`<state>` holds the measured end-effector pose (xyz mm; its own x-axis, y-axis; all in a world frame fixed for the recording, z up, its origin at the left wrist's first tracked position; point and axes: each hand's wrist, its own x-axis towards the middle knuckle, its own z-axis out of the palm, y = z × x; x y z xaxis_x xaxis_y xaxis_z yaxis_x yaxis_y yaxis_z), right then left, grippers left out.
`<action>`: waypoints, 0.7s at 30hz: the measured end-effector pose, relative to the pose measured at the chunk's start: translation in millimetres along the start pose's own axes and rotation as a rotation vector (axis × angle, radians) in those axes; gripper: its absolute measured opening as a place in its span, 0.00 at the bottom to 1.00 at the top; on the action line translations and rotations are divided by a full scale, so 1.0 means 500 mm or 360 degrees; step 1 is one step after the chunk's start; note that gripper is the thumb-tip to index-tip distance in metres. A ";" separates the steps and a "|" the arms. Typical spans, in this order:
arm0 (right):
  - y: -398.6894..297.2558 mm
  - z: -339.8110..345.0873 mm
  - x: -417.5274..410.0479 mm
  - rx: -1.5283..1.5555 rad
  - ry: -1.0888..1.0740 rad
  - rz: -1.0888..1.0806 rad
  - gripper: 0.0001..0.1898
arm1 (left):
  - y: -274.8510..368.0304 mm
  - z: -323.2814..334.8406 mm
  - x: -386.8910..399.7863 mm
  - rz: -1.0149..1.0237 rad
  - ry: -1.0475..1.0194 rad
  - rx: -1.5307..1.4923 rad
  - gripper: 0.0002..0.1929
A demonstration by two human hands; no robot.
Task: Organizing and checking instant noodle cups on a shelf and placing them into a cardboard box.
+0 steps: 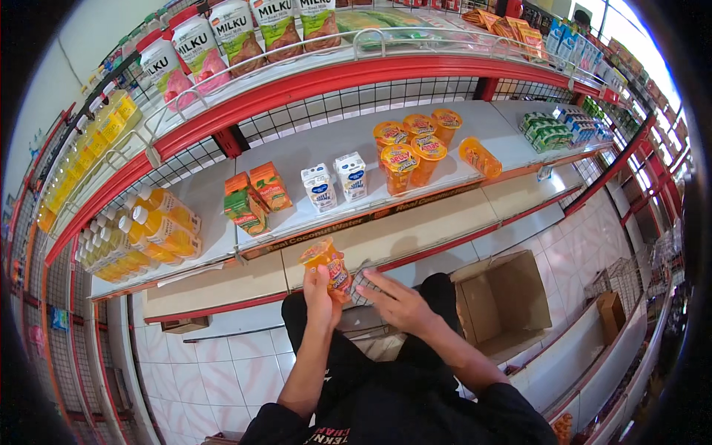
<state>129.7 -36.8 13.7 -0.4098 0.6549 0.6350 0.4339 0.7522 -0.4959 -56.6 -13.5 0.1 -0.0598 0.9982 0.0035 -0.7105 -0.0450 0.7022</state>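
Note:
My left hand [321, 303] is closed around an orange jelly drink cup [328, 267], held upright with a slight tilt in front of the shelf. Close on its right, my right hand [392, 297] holds a checked grey cloth [364, 285] beside the lower part of the cup. On the middle shelf [356, 214] stands a group of similar jelly cups [414, 150], and one more cup [480, 158] lies on its side to their right. Two white oat drink cartons [335, 181] stand left of the group, with several orange juice cartons [256, 194] further left.
Bottled drinks [161, 222] fill the shelf's left end; small green and blue cartons [564, 129] stand at its right. The red-edged upper shelf [334, 69] holds milk pouches [272, 28]. An open cardboard box [500, 303] sits right of my knees, near a wire basket [617, 283].

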 end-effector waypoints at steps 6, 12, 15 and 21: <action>-0.018 -0.065 0.043 -0.0403 0.0169 -0.0150 0.22 | 0.029 -0.019 -0.012 0.0219 -0.0347 0.1429 0.31; -0.027 -0.030 0.039 -0.0295 -0.0226 -0.0473 0.21 | 0.034 -0.015 -0.033 0.0292 -0.0785 0.1592 0.31; -0.032 -0.037 0.044 -0.0218 -0.0172 -0.0337 0.21 | 0.031 0.003 -0.036 0.0269 -0.0678 0.1478 0.31; -0.006 -0.025 0.020 0.0081 0.0012 -0.0119 0.24 | 0.012 -0.011 -0.040 0.0083 -0.0425 0.0856 0.39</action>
<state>134.1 -33.2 28.9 -0.4331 0.5965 0.6757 0.3612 0.8017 -0.4763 -63.5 -33.9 0.4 0.1428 0.9737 0.1773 -0.2526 -0.1374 0.9578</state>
